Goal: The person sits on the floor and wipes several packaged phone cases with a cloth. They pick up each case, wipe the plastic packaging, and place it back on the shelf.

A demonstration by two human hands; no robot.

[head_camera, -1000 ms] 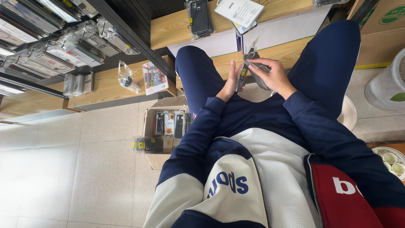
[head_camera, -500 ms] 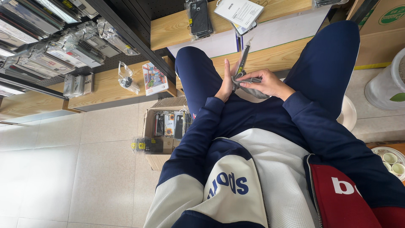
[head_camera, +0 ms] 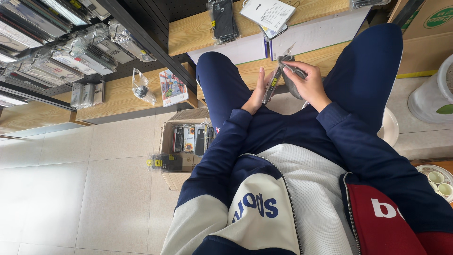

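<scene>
Navy trousers (head_camera: 226, 89) and navy sleeves (head_camera: 358, 141); the jacket (head_camera: 306, 198) has a white panel and a red patch. Shelf (head_camera: 198, 30) pale wood-grain. Floor (head_camera: 71, 189) cream tiles. Phone case (head_camera: 289, 78) dark grey.

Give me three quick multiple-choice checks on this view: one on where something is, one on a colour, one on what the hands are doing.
1. Where is the open cardboard box of packaged items?
A. On the tiled floor beside the person's left leg
B. On the top wooden shelf
C. On the person's lap

2. What colour are the person's trousers?
A. Grey
B. Dark blue
C. Red

3. What is the state of the right hand?
A. Resting flat on the floor
B. Empty and open in the air
C. Closed on a dark item in clear wrapping

Answers:
1. A: the cardboard box sits on the floor tiles next to the leg.
2. B: the trousers are dark blue.
3. C: the right hand grips the dark wrapped item, with the left hand alongside its wrapper.
</scene>
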